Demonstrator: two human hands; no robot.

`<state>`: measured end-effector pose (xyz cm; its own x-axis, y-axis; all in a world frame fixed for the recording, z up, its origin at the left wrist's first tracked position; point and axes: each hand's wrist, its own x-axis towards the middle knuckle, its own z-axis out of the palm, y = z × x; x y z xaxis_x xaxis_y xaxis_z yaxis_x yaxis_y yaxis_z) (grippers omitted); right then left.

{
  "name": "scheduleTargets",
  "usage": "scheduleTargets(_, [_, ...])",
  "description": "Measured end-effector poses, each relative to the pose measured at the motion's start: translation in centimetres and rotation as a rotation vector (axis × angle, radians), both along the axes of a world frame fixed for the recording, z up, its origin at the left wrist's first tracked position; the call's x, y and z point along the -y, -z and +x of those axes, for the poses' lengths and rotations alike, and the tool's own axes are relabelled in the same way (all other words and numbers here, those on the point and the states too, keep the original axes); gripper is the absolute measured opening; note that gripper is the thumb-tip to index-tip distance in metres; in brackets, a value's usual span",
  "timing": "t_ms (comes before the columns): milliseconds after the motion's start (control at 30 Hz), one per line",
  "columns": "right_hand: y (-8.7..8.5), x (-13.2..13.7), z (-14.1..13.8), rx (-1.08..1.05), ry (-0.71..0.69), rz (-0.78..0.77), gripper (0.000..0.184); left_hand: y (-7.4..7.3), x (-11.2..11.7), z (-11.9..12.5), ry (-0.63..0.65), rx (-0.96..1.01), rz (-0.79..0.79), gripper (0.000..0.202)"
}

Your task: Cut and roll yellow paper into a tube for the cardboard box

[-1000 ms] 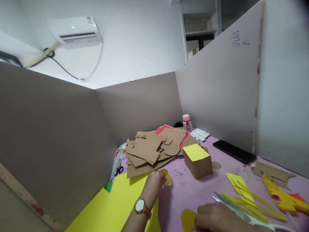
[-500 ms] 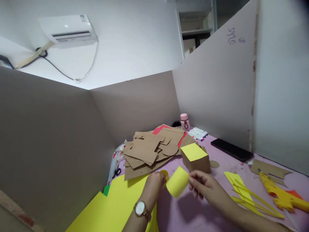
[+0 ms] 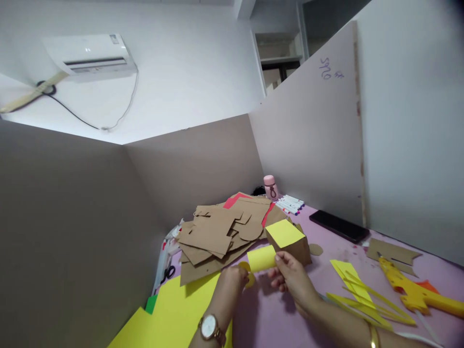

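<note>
In my right hand [image 3: 290,278], thumb and fingers pinch the right end of a small curved piece of yellow paper [image 3: 261,258]. My left hand [image 3: 235,278], with a watch at its wrist, is closed at the left of that paper. Beside its fingers shows a yellow rounded thing [image 3: 250,280], partly hidden, perhaps paper; its kind I cannot tell. Just behind the held paper stands a brown cardboard box [image 3: 292,253] with a yellow top [image 3: 285,233]. A large yellow sheet [image 3: 181,309] lies under my left forearm.
A pile of cut cardboard [image 3: 213,232] lies at the back, near a pink bottle [image 3: 270,187] and several markers [image 3: 290,204]. To the right are a phone [image 3: 339,225], yellow paper strips [image 3: 362,299] and a yellow glue gun [image 3: 409,290]. Black-handled scissors [image 3: 168,273] lie left. Grey partitions [image 3: 195,169] enclose the table.
The yellow paper in my right hand has turned from a slant to nearly level. My right hand has shifted slightly left, and the whole view has shifted a little.
</note>
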<state>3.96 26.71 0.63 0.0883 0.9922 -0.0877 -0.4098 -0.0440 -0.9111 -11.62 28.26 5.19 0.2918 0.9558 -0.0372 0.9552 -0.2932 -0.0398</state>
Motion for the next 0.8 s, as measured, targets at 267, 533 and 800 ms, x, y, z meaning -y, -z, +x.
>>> scheduleTargets(267, [-0.1,0.1,-0.6,0.017,0.049,0.087,0.044,-0.2,-0.5,0.8,0.059,0.049,0.006,0.019])
scheduleTargets(533, [1.5,1.2,-0.7,0.234,0.000,0.152,0.051,-0.4,-0.1,0.5,0.066,0.049,0.006,0.019])
scheduleTargets(800, [-2.1,1.4,3.3,0.993,-0.160,0.584,0.042,-0.2,0.0,0.5,0.050,0.088,0.007,0.019])
